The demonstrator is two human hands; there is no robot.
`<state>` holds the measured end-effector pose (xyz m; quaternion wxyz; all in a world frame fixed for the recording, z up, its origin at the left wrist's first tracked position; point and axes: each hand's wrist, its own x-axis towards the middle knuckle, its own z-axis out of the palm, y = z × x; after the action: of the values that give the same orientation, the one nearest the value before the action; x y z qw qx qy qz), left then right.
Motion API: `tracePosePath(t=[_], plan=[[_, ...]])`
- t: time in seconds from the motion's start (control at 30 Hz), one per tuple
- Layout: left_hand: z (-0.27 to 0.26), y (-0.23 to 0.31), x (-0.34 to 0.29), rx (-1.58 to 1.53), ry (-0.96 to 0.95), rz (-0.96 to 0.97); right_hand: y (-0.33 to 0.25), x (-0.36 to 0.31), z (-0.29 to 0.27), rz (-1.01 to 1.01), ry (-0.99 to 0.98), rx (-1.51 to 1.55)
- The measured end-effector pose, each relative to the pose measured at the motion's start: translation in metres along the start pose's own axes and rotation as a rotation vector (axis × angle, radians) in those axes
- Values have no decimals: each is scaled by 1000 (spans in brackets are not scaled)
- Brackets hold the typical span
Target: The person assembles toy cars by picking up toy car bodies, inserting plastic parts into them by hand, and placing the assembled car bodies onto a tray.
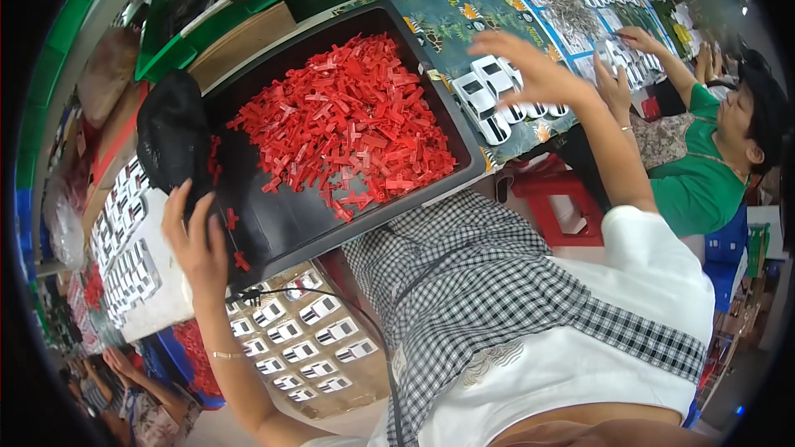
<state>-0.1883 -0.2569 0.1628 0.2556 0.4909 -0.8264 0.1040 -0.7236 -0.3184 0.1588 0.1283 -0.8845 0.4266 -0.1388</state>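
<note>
My right hand (530, 74), fingers stretched and apart, is over a group of white toy car bodies (476, 93) on a patterned cloth, right of the tray. I see nothing held in it. My left hand (195, 240) is at the left end of a large black tray (277, 219), its fingers spread and seemingly empty. Just beyond its fingertips is a dark, rounded black object (172, 128) that I cannot identify. A big heap of small red plastic parts (356, 116) fills much of the tray. A few loose red pieces (240, 260) lie near my left fingers.
Below the tray, a cardboard box (364, 377) bears rows of white car bodies. More white bodies (128, 273) stand on the left. Green bins (186, 45) line the back. At right, a person in green (696, 174) works with similar parts. A black cable (331, 291) hangs beneath the tray.
</note>
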Motion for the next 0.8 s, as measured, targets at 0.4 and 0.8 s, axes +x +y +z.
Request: tracePosePath(t=[0.4, 0.8], plan=[[162, 59, 89, -452, -237, -162, -26, -40, 39, 29, -49, -28], [102, 72, 114, -1046, 13, -292, -47, 9, 7, 305, 704, 508]])
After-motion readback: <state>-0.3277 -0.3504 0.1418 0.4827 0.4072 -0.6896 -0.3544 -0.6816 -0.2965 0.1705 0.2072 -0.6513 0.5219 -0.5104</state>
